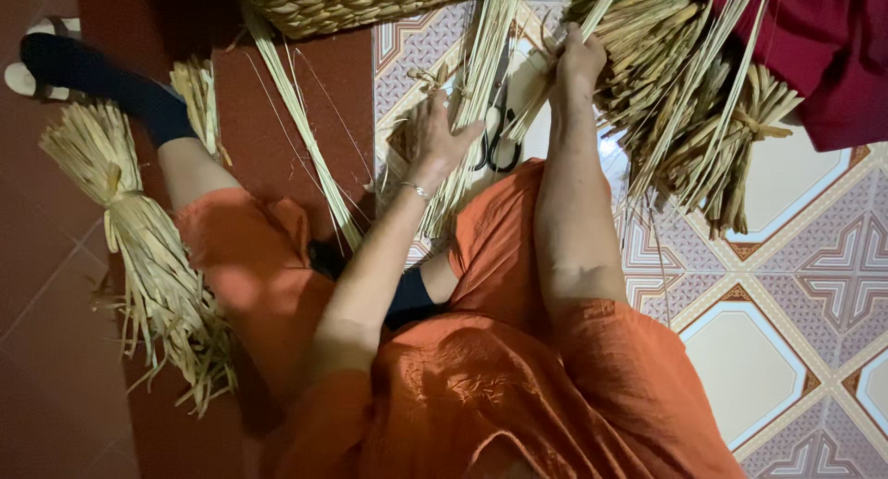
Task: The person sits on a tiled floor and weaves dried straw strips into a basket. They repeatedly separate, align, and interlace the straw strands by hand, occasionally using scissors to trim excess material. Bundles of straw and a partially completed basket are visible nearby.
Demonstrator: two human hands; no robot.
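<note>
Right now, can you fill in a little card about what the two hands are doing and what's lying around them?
left hand: left hand lies open on long pale straw strands
right hand: right hand has its grip closed on thick bundle of dried straw stalks
between hands: black-handled metal scissors on patterned tile floor
top: woven straw basket
far left: tied sheaf of pale straw

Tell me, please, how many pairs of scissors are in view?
1: the scissors lie on the tiled floor between the left hand and right hand; straw may hide others.
</note>
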